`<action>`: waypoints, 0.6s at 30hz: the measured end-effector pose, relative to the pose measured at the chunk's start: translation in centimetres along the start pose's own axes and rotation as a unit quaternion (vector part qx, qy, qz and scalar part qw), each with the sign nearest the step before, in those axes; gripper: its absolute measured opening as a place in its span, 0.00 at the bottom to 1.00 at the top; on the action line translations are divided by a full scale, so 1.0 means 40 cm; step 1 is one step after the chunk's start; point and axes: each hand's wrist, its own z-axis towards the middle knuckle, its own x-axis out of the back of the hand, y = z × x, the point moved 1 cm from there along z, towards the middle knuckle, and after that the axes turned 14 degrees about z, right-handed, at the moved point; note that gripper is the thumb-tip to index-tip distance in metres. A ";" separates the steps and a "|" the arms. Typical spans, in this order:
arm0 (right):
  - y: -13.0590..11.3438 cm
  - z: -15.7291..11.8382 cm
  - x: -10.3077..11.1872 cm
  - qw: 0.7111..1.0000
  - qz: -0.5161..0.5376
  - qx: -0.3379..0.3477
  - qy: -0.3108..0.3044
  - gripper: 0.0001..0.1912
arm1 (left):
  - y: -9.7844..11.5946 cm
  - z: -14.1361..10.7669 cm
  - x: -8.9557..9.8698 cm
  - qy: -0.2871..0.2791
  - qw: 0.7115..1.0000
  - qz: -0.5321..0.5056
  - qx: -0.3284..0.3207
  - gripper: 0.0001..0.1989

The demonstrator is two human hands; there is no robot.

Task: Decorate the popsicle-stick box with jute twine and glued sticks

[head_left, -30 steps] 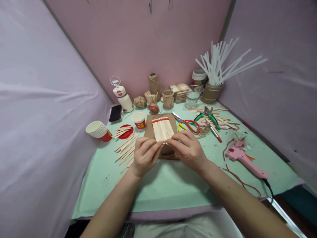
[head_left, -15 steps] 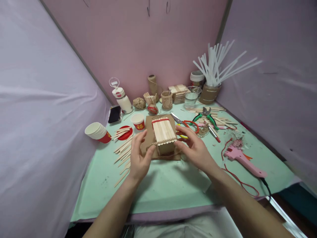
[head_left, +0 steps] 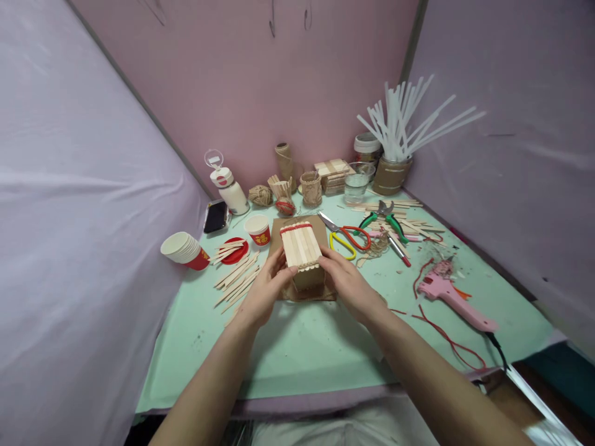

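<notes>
A small box-like piece topped with wooden craft sticks [head_left: 301,246] stands on a brown cardboard sheet [head_left: 276,232]. Red cord crosses its far end, and twisted twine runs across its near end. My left hand [head_left: 267,288] grips its left side, the thumb at the near left corner by the twine. On the right side my right hand [head_left: 348,285] holds it too, with its thumb near the end of the twine. The fingers under and behind both sides are partly hidden.
Scissors [head_left: 344,235] lie right of the cardboard, with green-handled pliers [head_left: 383,217] beyond. A pink glue gun [head_left: 455,297] is at the right. Loose sticks [head_left: 237,282], a paper cup [head_left: 258,230] and stacked cups [head_left: 186,249] are at the left. Jars and twine line the back.
Both hands have closed in on the sides of the stick-topped piece, which has shifted slightly left. The twine's loose left end no longer shows beyond the piece. The camera view has shifted slightly.
</notes>
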 end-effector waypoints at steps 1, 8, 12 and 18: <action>-0.001 -0.002 -0.005 1.000 0.001 -0.019 -0.004 0.20 | 0.001 0.000 -0.001 0.003 1.000 -0.001 0.002 0.33; 0.015 -0.003 -0.024 1.000 -0.002 -0.026 0.003 0.23 | 0.000 0.000 -0.001 0.024 1.000 -0.004 0.011 0.32; 0.024 -0.002 -0.029 1.000 -0.008 -0.016 -0.002 0.23 | -0.003 -0.001 0.001 0.033 0.999 0.006 0.019 0.32; 0.009 -0.006 -0.026 0.999 0.003 -0.032 0.000 0.23 | -0.006 -0.002 0.010 0.019 1.000 0.006 0.005 0.31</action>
